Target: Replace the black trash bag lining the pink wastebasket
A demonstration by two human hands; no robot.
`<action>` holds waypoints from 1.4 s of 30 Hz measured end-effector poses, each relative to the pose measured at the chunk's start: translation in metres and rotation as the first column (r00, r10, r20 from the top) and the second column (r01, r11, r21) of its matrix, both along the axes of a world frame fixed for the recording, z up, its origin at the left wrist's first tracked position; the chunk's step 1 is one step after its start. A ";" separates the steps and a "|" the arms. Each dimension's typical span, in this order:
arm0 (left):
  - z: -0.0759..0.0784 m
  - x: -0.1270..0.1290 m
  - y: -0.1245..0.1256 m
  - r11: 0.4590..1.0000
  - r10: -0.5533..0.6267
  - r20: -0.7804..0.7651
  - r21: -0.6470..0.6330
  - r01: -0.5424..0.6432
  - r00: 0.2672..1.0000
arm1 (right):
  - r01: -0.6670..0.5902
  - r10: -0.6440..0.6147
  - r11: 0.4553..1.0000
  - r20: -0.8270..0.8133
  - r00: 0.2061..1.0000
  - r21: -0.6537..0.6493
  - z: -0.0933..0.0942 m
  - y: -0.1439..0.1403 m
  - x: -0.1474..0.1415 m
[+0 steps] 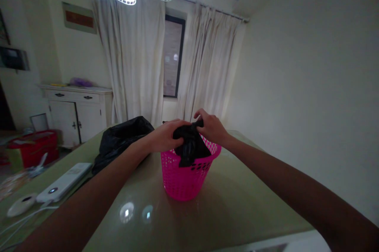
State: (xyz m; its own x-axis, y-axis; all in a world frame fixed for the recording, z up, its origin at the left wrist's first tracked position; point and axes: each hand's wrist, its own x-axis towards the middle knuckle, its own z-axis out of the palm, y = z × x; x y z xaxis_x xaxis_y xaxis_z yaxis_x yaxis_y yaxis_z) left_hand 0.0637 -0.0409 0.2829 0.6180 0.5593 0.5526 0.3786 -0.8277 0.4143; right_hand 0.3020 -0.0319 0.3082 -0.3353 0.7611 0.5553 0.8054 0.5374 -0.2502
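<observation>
A pink perforated plastic basket (183, 183) stands upright on the table in front of me. Over its near rim hangs a black plastic bag (189, 147), bunched up at the top and partly inside the basket. My left hand (168, 135) grips the bag from the left, thumb toward me. From the right, my right hand (211, 126) pinches a gathered end of the same bag above the rim. The inside of the basket is mostly hidden by the hands and the bag.
Another, larger black plastic bag (118, 141) lies on the table (237, 200) to the left of the basket. Nearer are a white power bank (65, 181), a white rounded device (22, 204) and white cables. A red box (37, 147) and a white cabinet (75, 116) stand beyond.
</observation>
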 end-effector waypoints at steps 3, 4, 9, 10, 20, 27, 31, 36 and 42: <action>0.001 0.004 -0.002 0.984 0.179 0.023 -0.009 -0.178 0.984 | -0.010 0.007 0.999 0.055 0.998 0.043 -0.003 -0.003 -0.002; 0.000 0.004 -0.001 0.970 0.245 0.049 -0.001 -0.245 0.968 | -0.040 0.033 0.995 0.080 0.996 0.092 -0.005 -0.006 -0.002; -0.007 -0.002 0.011 0.887 0.454 0.208 -0.015 -0.461 0.867 | -0.262 0.197 0.929 0.249 0.948 0.262 -0.015 -0.025 0.003; -0.008 -0.001 0.012 0.883 0.462 0.219 -0.024 -0.469 0.859 | -0.262 0.200 0.942 0.275 0.940 0.210 -0.018 -0.029 0.001; 0.009 0.001 0.005 0.965 0.251 0.098 -0.098 -0.241 0.963 | 0.037 -0.037 0.999 0.321 0.946 0.006 -0.030 -0.038 -0.021; 0.007 -0.004 -0.001 0.970 0.242 -0.038 -0.017 -0.243 0.970 | -0.093 0.082 0.995 0.274 0.958 0.029 -0.030 -0.036 -0.016; 0.001 -0.006 0.010 0.962 0.272 -0.182 0.055 -0.266 0.945 | -0.161 0.157 0.987 0.173 0.972 0.005 -0.034 -0.035 -0.012; -0.005 -0.033 0.032 0.813 0.574 0.055 0.079 -0.577 0.817 | -0.147 0.152 0.986 0.074 0.986 -0.073 -0.034 -0.034 0.013; -0.009 -0.027 0.030 0.942 0.304 0.168 -0.198 -0.270 0.938 | -0.150 0.133 0.972 -0.100 0.986 -0.179 -0.036 -0.024 0.021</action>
State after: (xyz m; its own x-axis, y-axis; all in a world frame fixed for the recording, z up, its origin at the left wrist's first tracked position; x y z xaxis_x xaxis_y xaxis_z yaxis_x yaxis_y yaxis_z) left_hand 0.0365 -0.0106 0.2739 0.3083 0.7923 0.5264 0.4880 -0.6068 0.6275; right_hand 0.3233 -0.0560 0.2724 -0.4040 0.8018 0.4403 0.6954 0.5819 -0.4217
